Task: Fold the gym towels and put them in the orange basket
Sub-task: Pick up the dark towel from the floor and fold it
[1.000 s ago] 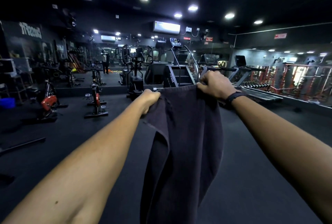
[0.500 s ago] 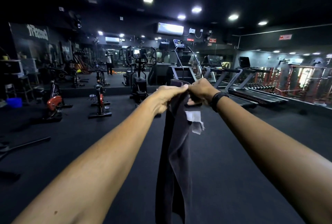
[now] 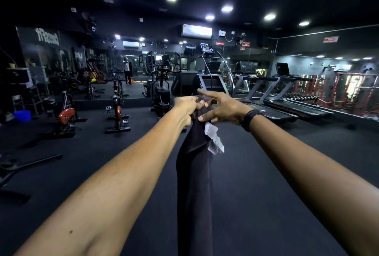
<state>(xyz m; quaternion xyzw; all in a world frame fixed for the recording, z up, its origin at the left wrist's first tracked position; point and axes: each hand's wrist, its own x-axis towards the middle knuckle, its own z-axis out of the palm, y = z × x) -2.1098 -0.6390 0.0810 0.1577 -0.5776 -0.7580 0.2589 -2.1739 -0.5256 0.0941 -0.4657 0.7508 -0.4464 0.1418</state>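
A dark grey gym towel hangs straight down in front of me, folded in half lengthwise, with a white label showing near its top. My left hand grips the towel's gathered top corners at arm's length. My right hand is beside it with fingers spread and straight, the index finger pointing left over the towel's top; its fingertips touch the cloth. A black band sits on my right wrist. No orange basket is in view.
Black rubber floor stretches ahead. Spin bikes stand at the left, an elliptical and stair machine in the middle, treadmills at the right. A blue bin sits far left. A person is reflected in the far mirror.
My hands came together, bringing the towel's two top corners into my left hand and folding it in half. My right hand then let go and spread its fingers.
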